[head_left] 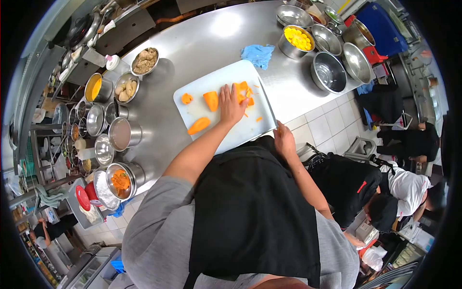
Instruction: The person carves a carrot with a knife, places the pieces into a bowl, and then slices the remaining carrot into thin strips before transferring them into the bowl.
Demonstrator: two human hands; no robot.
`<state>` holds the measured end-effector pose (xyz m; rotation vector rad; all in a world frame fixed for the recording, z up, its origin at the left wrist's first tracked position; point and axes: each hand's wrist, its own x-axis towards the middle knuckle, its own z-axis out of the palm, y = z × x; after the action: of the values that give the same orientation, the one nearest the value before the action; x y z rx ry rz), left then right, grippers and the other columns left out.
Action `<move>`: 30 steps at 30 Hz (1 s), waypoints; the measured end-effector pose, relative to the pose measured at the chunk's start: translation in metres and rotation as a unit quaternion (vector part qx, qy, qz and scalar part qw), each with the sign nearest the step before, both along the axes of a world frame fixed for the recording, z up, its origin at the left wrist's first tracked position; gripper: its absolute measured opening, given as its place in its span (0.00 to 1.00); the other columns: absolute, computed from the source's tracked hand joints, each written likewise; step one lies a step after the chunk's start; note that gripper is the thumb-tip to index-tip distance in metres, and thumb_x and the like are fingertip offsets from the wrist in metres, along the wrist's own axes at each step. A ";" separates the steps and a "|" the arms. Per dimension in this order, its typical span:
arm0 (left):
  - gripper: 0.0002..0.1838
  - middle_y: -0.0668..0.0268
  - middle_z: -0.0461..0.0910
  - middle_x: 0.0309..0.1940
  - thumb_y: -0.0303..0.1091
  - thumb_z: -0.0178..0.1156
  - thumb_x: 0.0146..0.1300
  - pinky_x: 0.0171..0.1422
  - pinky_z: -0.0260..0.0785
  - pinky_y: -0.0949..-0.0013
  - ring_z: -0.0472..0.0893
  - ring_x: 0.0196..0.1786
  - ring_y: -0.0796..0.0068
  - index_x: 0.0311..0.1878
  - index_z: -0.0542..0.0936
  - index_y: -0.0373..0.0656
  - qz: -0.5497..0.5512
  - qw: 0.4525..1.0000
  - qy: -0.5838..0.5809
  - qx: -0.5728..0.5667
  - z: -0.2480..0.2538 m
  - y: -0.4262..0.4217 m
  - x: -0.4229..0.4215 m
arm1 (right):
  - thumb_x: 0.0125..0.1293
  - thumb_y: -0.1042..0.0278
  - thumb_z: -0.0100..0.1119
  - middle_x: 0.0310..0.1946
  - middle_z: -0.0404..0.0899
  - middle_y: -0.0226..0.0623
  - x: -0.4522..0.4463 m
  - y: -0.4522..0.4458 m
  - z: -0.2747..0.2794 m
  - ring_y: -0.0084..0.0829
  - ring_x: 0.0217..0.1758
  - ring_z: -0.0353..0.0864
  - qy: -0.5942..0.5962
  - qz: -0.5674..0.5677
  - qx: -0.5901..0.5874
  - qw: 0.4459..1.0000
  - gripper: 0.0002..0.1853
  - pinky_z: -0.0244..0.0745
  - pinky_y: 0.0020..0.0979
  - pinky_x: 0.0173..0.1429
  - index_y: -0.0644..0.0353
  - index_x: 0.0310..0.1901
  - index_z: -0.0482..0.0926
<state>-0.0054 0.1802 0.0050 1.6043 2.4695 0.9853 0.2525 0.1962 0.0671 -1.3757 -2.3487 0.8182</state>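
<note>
Carrot pieces [243, 89] lie on a pale cutting board [236, 132], which sits tilted across the near edge of a steel counter [207, 48]. Left grip [232, 106] rests flat over the board with its fingers stretched out and apart from the thumb, right against the cut bits, a few of which show past the fingertips and beside the thumb. Just left of it stands a thick carrot chunk [210, 101]; nearer the body lies a tapered carrot piece [198, 126], and a small carrot end [186, 98] sits by the board's left edge. Right grip [284, 139] is curled at the board's right edge, close to the apron [255, 212]; whether it is clamped on anything, I cannot tell. Beyond the board's far corner, a crumpled blue cloth [258, 55] lies on the counter, and farther right a steel pot [289, 50] holds bright yellow pieces, with a dark-looking mixing bowl [328, 72] near it. Over on the left side, bowls and pots crowd together, among them a bowl of peeled, pale chunks [126, 90] and a pot [138, 174] with orange slices in it. To the right, past the tiled floor [321, 120], a person in a white top [406, 188] bends over.
</note>
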 end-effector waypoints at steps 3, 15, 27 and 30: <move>0.41 0.39 0.62 0.74 0.50 0.64 0.67 0.82 0.45 0.40 0.57 0.78 0.36 0.75 0.63 0.34 0.032 0.999 -0.029 -0.006 -0.006 0.019 0.003 | 0.71 0.67 0.57 0.44 0.81 0.56 -0.006 0.023 0.007 0.57 0.44 0.83 -0.054 0.016 0.001 0.998 0.24 0.79 0.52 0.50 0.58 0.68 0.73; 0.48 0.40 0.60 0.75 0.53 0.68 0.64 0.84 0.41 0.40 0.55 0.79 0.36 0.78 0.59 0.36 0.028 0.998 -0.060 -0.004 0.001 -0.048 0.030 | 0.71 0.70 0.61 0.40 0.83 0.50 0.039 0.044 -0.010 0.48 0.43 0.84 0.048 0.128 -0.090 0.987 0.23 0.79 0.44 0.49 0.60 0.66 0.76; 0.38 0.48 0.67 0.71 0.51 0.67 0.65 0.82 0.51 0.44 0.61 0.77 0.40 0.70 0.71 0.34 0.008 0.998 -0.068 0.008 0.010 -0.007 0.076 | 0.77 0.67 0.58 0.39 0.84 0.30 0.033 0.053 -0.030 0.17 0.27 0.75 0.182 -0.008 -0.526 0.831 0.28 0.72 0.22 0.28 0.60 0.75 0.66; 0.37 0.47 0.67 0.70 0.49 0.67 0.65 0.81 0.52 0.43 0.61 0.76 0.39 0.69 0.71 0.33 0.097 0.989 -0.095 0.061 0.017 0.006 0.095 | 0.78 0.67 0.57 0.39 0.84 0.30 0.023 0.045 -0.037 0.17 0.27 0.75 0.188 -0.002 -0.537 0.822 0.28 0.73 0.21 0.28 0.60 0.76 0.65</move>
<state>0.0898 0.1862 0.0216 1.2466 2.5106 1.2717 0.2759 0.2413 0.0300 -1.3082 -1.5207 2.3670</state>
